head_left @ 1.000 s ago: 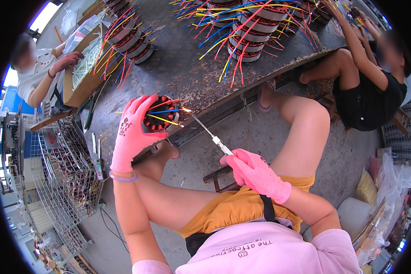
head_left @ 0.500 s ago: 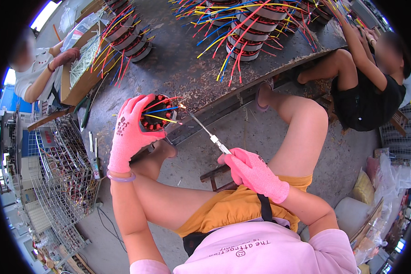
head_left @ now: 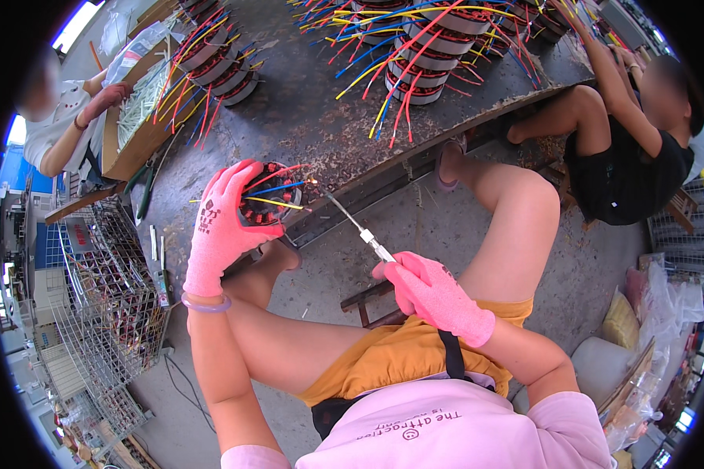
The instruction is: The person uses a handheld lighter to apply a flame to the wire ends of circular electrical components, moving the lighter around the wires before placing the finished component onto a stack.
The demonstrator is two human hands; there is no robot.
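Note:
My left hand (head_left: 225,223), in a pink glove, is closed round a motor stator (head_left: 278,209) at the table's near edge. Red windings line its dark ring, and red, blue and yellow wires stick out to the right. In my pink-gloved right hand (head_left: 434,295) is a slim metal rod tool (head_left: 368,237) with a pale collar, its handle mostly hidden by my fingers. Its thin tip points up-left and ends close to the wire ends, where a small bright orange glow shows. Whether the tip touches a wire I cannot tell.
On the dark worn table (head_left: 305,102) stand stacks of stators (head_left: 426,70) with wires jutting out, another stack (head_left: 227,78) at left. A cardboard box (head_left: 129,152) holds white sticks or tubes. Wire baskets (head_left: 109,297) stand left. Two co-workers sit at far left and right.
The glow at the wire ends looks slightly smaller. Both hands, the stator and the rod tool have stayed almost in place.

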